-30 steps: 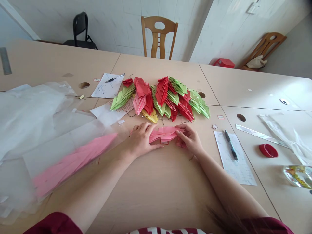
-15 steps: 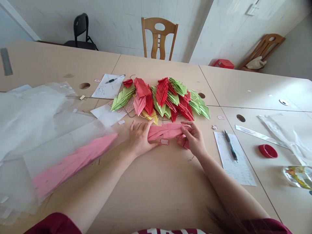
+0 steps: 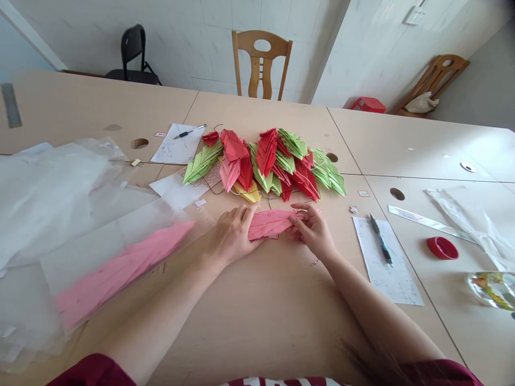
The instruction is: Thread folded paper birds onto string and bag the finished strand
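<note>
A bundle of pink folded paper [image 3: 270, 223] is stretched between my two hands, low over the table. My left hand [image 3: 234, 231] is closed around its left end, thumb below and fingers above. At the other end, my right hand [image 3: 311, 228] pinches the paper between thumb and fingers; part of the paper there is hidden by that hand. Just beyond my hands lies a pile of folded paper pieces in red [image 3: 267, 153], green [image 3: 330, 174], pink [image 3: 230, 171] and yellow [image 3: 248, 192], with thin strings among them.
To the left, clear plastic bags [image 3: 60, 187] spread out, one holding pink folded paper [image 3: 124, 273]. A written sheet [image 3: 386, 268] with a pen [image 3: 381, 240] lies right, near a red ring [image 3: 442, 248] and a glass [image 3: 491, 289]. Another sheet [image 3: 175, 147] lies far left.
The pink paper bundle has been drawn slightly nearer and turned, now looking more compact. My right hand has shifted a little left, closer to my left hand.
</note>
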A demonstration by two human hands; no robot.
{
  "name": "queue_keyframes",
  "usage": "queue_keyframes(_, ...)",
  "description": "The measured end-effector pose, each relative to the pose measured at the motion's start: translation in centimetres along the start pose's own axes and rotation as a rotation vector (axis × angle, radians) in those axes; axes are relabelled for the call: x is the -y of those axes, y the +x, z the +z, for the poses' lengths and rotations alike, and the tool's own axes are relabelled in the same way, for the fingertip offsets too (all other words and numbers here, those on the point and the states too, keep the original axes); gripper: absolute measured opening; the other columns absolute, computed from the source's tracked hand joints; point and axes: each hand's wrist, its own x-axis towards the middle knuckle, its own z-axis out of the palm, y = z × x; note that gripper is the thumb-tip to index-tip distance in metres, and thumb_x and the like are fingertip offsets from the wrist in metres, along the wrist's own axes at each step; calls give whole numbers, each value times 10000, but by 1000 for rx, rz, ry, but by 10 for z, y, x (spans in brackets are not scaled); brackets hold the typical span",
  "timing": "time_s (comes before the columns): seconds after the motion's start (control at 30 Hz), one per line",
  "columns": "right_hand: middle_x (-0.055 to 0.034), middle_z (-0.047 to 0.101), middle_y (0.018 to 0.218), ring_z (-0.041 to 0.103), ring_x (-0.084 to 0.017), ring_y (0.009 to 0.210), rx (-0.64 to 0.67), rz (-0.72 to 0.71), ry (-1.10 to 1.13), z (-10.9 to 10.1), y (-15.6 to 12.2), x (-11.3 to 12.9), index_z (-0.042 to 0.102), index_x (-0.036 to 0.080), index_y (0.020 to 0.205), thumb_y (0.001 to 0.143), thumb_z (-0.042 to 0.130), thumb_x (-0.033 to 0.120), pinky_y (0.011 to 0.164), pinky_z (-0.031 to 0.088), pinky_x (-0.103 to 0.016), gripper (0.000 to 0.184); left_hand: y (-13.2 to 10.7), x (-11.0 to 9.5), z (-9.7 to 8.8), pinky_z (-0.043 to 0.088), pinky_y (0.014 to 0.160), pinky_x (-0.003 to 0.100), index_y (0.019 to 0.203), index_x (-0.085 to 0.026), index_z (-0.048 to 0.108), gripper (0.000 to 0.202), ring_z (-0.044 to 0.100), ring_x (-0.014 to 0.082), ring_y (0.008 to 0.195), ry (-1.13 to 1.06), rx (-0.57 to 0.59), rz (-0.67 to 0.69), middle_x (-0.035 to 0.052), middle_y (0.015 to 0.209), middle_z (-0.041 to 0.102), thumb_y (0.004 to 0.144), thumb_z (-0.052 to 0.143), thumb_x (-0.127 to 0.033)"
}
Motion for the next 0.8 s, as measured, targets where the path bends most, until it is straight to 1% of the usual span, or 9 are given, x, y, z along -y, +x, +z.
queue_keyframes(0.07,-2,629,816,666,-154,676,-31,1,24,-1,0,1,520,241,1124,795,684,480,540,549,-251,439,0,0,1,451,792,432,1399,-131,361,816,598,329,972,0,-30,-9,151,1096,619,802,546,-656)
queue_keyframes(0.2,1,573,893,639,-117,686,-123,47,107,-3,1,4,551,228,1020,771,715,458,539,559,-227,377,0,-1,2,447,807,437,1397,-118,345,875,597,345,1005,8,-61,-20,166,1139,616,785,506,-723)
queue_keyframes(0.33,11,577,912,637,-98,675,-127,70,127,-2,0,5,536,237,993,749,740,439,553,561,-210,378,0,-1,2,447,797,433,1378,-103,359,890,606,345,982,21,-58,-45,175,1121,625,776,491,-746)
queue_keyframes(0.43,13,588,889,645,-109,674,-123,58,116,0,0,4,525,241,992,740,743,447,578,574,-233,392,-1,-2,3,441,794,432,1382,-104,353,883,606,346,980,19,-44,-61,178,1122,627,777,517,-725)
queue_keyframes(0.53,13,603,852,654,-123,660,-115,30,87,3,0,3,528,242,990,739,743,449,584,577,-254,390,-2,-4,5,426,811,446,1396,-119,335,871,597,352,1001,4,-27,-48,180,1145,620,775,560,-688)
queue_keyframes(0.6,9,617,845,664,-132,666,-64,14,91,5,-2,3,539,244,1000,748,741,431,612,585,-274,374,-3,-8,5,414,839,453,1402,-138,323,821,587,347,1024,-19,-25,-10,174,1164,610,800,568,-640)
queue_keyframes(0.7,-11,656,879,688,-155,739,52,15,91,6,-4,3,571,246,1045,767,728,406,707,595,-323,357,-4,-12,2,419,857,432,1407,-158,306,687,572,318,1043,-55,-1,38,155,1176,586,851,582,-452)
queue_keyframes(0.77,-32,689,898,699,-184,816,89,10,21,5,-6,3,610,241,1063,778,715,395,763,586,-352,341,-4,-14,-1,440,823,413,1377,-164,344,637,569,307,1011,-45,35,24,140,1136,571,818,608,-321)
queue_keyframes(0.8,-42,703,897,700,-199,850,92,1,-34,4,-7,4,630,236,1063,787,703,388,772,580,-358,323,-4,-14,-3,449,801,408,1350,-167,373,620,568,305,985,-31,53,10,131,1102,565,792,619,-281)
